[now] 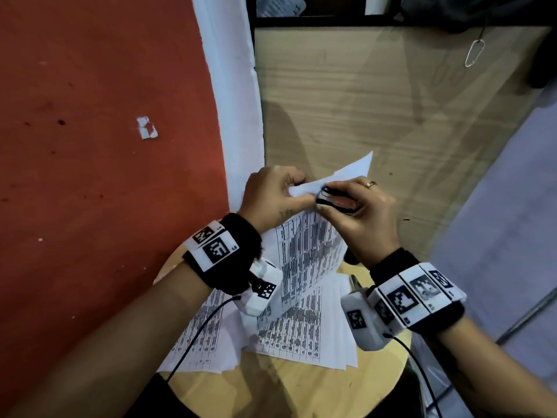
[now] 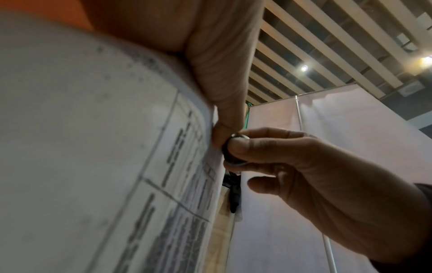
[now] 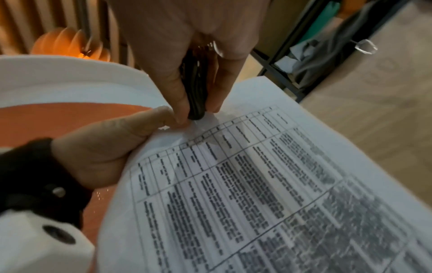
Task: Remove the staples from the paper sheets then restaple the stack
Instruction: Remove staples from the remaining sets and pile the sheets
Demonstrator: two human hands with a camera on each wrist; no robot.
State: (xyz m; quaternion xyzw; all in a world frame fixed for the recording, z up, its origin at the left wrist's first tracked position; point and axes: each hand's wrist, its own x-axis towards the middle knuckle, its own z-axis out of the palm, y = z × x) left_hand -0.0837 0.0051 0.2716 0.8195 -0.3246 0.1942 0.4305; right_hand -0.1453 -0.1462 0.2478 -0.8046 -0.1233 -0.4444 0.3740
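Held aloft above the round bench (image 1: pixel 301 390) in the left hand (image 1: pixel 272 196): printed paper sheets (image 1: pixel 310 245), top corner pinched between thumb and fingers. Clenched in the right hand (image 1: pixel 358 212), a black staple remover (image 1: pixel 333 200), tip pressed against that corner beside the left thumb. Spread flat on the bench below, more printed pages (image 1: pixel 289 333).

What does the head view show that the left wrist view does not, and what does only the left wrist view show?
Only the head view shows the round wooden table with more printed sheets lying on it, the red wall and both wrist bands.

Only the left wrist view shows the slatted ceiling with its lamps and white partition panels.

Both show the left hand pinching the corner of the held paper stack while the right hand grips a black staple remover against that corner.
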